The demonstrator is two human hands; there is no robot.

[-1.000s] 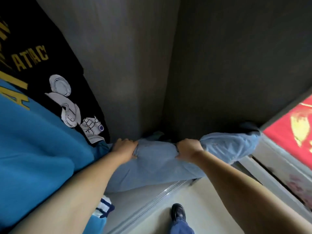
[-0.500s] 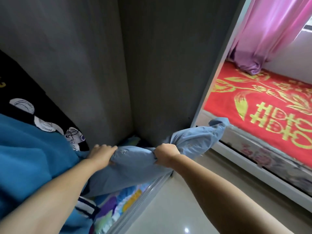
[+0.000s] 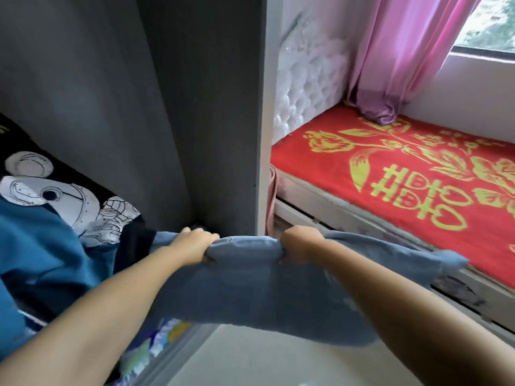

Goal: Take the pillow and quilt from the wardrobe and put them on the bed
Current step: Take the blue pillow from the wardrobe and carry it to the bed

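Pillow [image 3: 250,285], pale blue, hangs between your fists, long axis running left to right. Left hand [image 3: 192,245] and right hand [image 3: 302,243] have fingers closed tight on its top edge. Bed [image 3: 390,190] lies to the right of your right-hand fingers, nearer that hand.

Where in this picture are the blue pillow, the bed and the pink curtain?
blue pillow [image 3: 250,291]: head view, middle of its blue cover below the hands.
bed [image 3: 412,185]: head view, the red and gold cover on top.
pink curtain [image 3: 401,51]: head view, hanging folds beside the window.
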